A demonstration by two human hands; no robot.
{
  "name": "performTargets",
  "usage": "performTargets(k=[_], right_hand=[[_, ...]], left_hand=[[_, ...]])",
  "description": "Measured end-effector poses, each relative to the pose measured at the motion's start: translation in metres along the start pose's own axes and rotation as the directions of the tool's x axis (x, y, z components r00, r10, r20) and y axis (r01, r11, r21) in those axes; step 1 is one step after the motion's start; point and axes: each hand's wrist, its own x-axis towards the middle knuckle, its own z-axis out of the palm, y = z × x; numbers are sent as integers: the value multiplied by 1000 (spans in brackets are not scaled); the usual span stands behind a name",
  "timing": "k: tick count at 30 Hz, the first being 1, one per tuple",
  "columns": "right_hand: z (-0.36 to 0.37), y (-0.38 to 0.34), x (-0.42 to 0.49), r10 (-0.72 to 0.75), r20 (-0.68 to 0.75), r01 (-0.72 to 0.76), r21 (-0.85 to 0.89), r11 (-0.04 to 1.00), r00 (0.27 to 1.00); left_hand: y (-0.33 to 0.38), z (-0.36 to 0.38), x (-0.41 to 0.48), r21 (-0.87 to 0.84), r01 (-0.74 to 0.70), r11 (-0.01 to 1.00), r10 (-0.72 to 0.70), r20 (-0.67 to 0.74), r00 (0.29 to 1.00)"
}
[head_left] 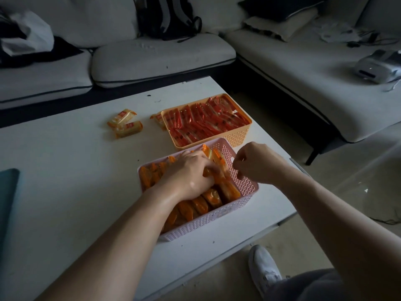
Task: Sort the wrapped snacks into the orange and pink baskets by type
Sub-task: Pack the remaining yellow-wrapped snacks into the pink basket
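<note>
The pink basket (219,216) stands at the table's near right and holds several orange-wrapped snacks (204,204). My left hand (191,172) is down inside it, fingers curled among the orange-wrapped snacks. My right hand (258,165) hovers over the basket's right rim with its fingers loosely curled, and nothing shows in it. Behind stands the orange basket (238,133), filled with red-wrapped snacks (201,122). Two yellow-and-orange snacks (124,123) lie loose on the table to the left, and another snack (158,119) rests against the orange basket's left side.
The white table (71,170) has a teal object (7,196) at its left edge. A grey sofa (152,55) wraps the back and right, with a backpack (167,16) and a silver device (377,66) on it. My white shoe (263,266) is on the floor below.
</note>
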Motion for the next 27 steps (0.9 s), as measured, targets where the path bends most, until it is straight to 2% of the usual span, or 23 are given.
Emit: performTargets(k=[3,6,10,14,17,22,27], right_hand=[[0,-5,11,13,-142,-4,60,998,990],[6,-14,17,-83,-223,72,-56,996,971],[19,-25,27,-161,-270,101,-225,969,949],[23,-22,33,-196,-238,141,-232,963,951],[10,-21,31,-132,-267,105,-114,988,954],[-16,-8,23,8,-357,85,245,966,934],[-13,-2,24,44,-319,66,327,943,947]], left_hand=[[2,-6,-2,-111,-5,994,1,-35,999],[3,-11,-5,-162,26,986,-35,-50,998],[1,-7,-5,-181,28,983,-43,-77,996],[-2,-2,-2,-58,37,998,-40,-49,998],[-2,0,-1,80,91,993,-92,3,996],[-5,-2,-1,66,134,989,-135,13,991],[-5,-3,-1,46,145,988,-147,36,988]])
